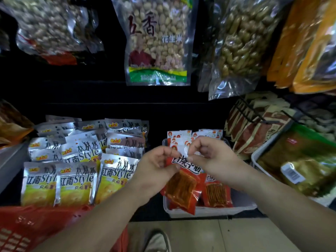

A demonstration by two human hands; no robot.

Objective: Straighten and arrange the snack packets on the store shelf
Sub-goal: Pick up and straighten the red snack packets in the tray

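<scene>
A red snack packet (181,190) with orange strips showing through its window hangs upright over a white tray (209,211). My left hand (156,166) pinches its top left corner and my right hand (212,159) pinches its top right corner. Behind it in the tray stand several more red and white packets (179,138), and another red one (217,195) leans at the front right. Left of the tray lie several silver and yellow packets (80,179) in loose rows.
Clear bags of peanuts (157,40) hang above the shelf. Orange bags (305,44) hang at the top right. Brown packets (254,131) and a tray with green and yellow packs (298,160) stand at the right. A red basket (27,230) is at the lower left; my shoe (156,240) is on the floor.
</scene>
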